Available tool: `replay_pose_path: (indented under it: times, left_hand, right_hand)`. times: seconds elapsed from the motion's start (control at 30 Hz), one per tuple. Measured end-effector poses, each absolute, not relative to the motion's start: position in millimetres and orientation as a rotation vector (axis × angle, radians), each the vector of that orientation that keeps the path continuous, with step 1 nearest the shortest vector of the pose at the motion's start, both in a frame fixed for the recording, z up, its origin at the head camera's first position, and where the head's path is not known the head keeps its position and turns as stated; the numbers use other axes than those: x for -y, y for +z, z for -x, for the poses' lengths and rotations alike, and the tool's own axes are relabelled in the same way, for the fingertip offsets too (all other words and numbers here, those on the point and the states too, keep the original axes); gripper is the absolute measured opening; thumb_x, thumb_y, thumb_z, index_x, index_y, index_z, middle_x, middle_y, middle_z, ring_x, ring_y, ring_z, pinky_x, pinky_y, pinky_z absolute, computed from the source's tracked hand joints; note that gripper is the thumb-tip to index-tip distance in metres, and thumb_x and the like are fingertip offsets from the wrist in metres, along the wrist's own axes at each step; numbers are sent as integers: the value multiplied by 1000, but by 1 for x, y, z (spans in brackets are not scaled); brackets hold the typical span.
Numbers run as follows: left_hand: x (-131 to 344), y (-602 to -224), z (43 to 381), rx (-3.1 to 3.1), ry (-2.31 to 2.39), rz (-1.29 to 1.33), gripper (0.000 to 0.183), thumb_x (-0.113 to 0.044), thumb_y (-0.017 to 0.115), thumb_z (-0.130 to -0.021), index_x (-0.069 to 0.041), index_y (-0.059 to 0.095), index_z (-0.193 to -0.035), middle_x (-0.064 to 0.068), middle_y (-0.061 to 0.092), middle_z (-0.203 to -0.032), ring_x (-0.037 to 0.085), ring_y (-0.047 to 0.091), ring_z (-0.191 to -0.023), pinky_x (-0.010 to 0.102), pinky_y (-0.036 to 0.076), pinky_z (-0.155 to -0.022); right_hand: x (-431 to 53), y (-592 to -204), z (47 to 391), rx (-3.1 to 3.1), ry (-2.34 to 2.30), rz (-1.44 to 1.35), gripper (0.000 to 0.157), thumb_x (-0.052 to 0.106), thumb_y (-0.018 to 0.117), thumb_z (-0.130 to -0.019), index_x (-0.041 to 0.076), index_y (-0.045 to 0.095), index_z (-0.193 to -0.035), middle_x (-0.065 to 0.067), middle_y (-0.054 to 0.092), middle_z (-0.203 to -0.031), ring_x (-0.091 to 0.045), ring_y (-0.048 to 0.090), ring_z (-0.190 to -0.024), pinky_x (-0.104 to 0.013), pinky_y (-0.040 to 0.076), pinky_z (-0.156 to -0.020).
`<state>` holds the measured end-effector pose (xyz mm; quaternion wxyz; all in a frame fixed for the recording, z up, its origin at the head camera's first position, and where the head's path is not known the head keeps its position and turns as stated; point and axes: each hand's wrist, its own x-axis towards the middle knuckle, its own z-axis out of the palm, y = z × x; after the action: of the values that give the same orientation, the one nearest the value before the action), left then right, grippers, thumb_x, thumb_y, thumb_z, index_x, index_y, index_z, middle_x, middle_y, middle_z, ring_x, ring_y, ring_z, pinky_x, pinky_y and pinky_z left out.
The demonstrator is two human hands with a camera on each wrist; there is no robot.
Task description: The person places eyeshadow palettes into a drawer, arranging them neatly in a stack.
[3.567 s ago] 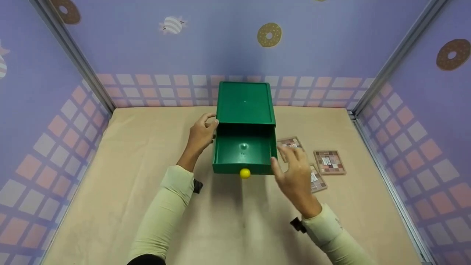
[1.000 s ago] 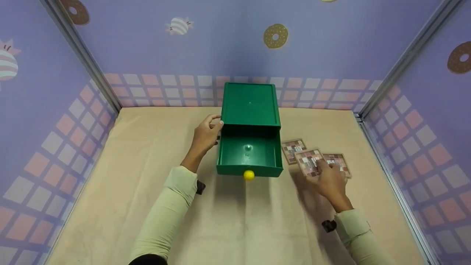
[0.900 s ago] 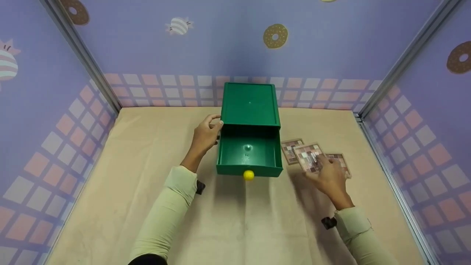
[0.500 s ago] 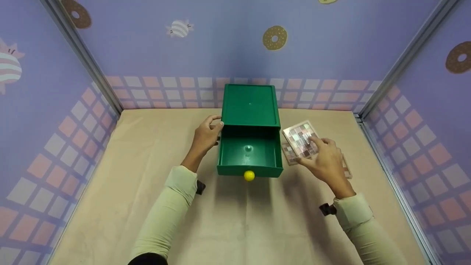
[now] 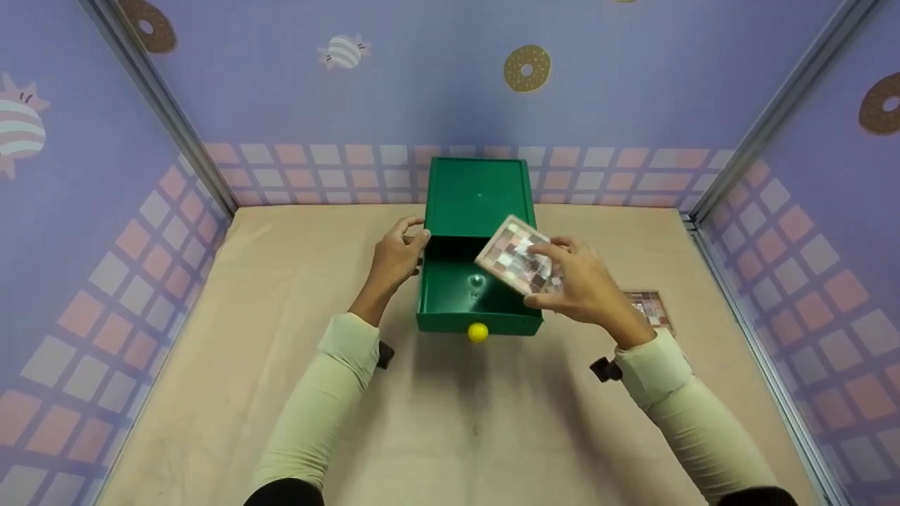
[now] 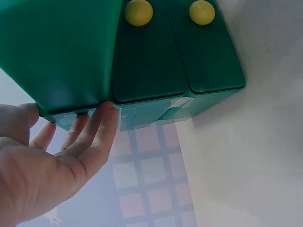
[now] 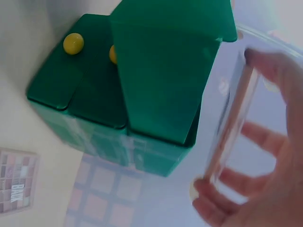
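A green drawer cabinet (image 5: 478,186) stands against the back wall, its top drawer (image 5: 443,322) pulled out. On that drawer's front sits a yellow knob (image 5: 478,332). My right hand (image 5: 587,284) grips an eyeshadow palette (image 5: 508,254) by its edges, tilted above the open drawer. Seen edge-on in the right wrist view, the palette (image 7: 232,123) spans from thumb to fingertips. My left hand (image 5: 395,258) touches the cabinet's left side; the left wrist view shows its extended fingers (image 6: 97,142) against that side, the thumb by the top edge.
Another eyeshadow palette (image 5: 650,308) lies on the cream tabletop (image 5: 337,253) at the right, partly behind my right forearm. Two lower drawers with yellow knobs (image 6: 202,13) are shut. A patterned back wall (image 5: 302,91) and side walls with metal posts enclose the table.
My right hand has picked up a palette from the table at the right and carried it left and up over the drawer. The palette beside the cabinet is now hidden. My left hand stays put.
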<state>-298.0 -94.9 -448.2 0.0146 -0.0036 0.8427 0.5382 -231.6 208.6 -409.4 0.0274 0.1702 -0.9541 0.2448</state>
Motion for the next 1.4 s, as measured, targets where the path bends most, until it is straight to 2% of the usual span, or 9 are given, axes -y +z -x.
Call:
replay_pose_path:
  times: [0.27,0.57,0.67,0.83,1.0,1.03,1.17,1.27,1.4]
  left_hand:
    - [94,-448,297,-2621,1697,11,38,-39,50,-98,-31,50,-135,8,67,-108,22,66,-78,31,54,-60]
    - [95,-448,298,-2619,1707,-5,38,-38,51,-98,-30,50,-135,6,67,-107,21,64,-75,42,57,-67]
    - [95,-448,298,-2625,1708,-8,38,-38,51,-98,-30,50,-135,8,67,-107,21,63,-75,41,57,-65]
    - [96,-449,298,-2634,1686,-9,39,-39,50,-98,-30,49,-136,10,66,-113,20,63,-78,32,55,-60]
    - [97,-450,297,-2635,1689,-6,39,-38,49,-98,-29,49,-136,10,66,-109,22,63,-76,44,57,-68]
    - [96,-450,297,-2634,1691,-4,39,-38,49,-99,-29,49,-136,9,66,-108,22,63,-76,46,57,-69]
    - [95,-449,297,-2631,1694,-2,38,-38,49,-98,-29,50,-136,7,66,-106,23,64,-77,39,56,-63]
    - [95,-449,297,-2633,1691,3,38,-38,50,-98,-29,50,-135,6,66,-108,23,65,-78,37,56,-63]
    - [95,-448,297,-2621,1698,11,38,-39,50,-98,-30,50,-135,7,66,-110,21,65,-80,45,57,-71]
  right_hand:
    - [-180,-404,247,3058,655,-845,71,48,81,-70,33,53,-134,-9,38,-148,-35,42,-128,-60,40,-102]
    - [-156,-396,259,3075,526,-1030,63,47,81,-70,31,60,-127,-8,41,-146,-33,41,-125,-56,43,-101]
    - [-150,-397,261,3076,523,-1080,61,47,79,-71,29,62,-127,-9,41,-147,-34,39,-127,-57,41,-102]
    - [-144,-402,264,3101,543,-1102,59,44,78,-74,25,62,-127,-9,39,-150,-33,35,-132,-55,40,-105]
    - [-145,-406,266,3101,575,-1124,61,40,78,-76,26,59,-132,-10,33,-154,-36,29,-139,-58,37,-107]
    - [-145,-407,266,3102,584,-1129,62,40,78,-77,26,57,-133,-11,31,-155,-36,27,-141,-59,33,-109]
    - [-148,-409,266,3111,627,-1114,63,39,78,-79,26,54,-136,-10,26,-158,-36,22,-145,-60,26,-113]
    - [-151,-409,264,3092,669,-1103,61,38,76,-81,25,54,-136,-7,27,-158,-34,23,-145,-57,29,-112]
    - [-156,-405,262,3020,740,-1081,56,38,70,-86,21,53,-137,-5,33,-155,-32,30,-142,-54,35,-110]
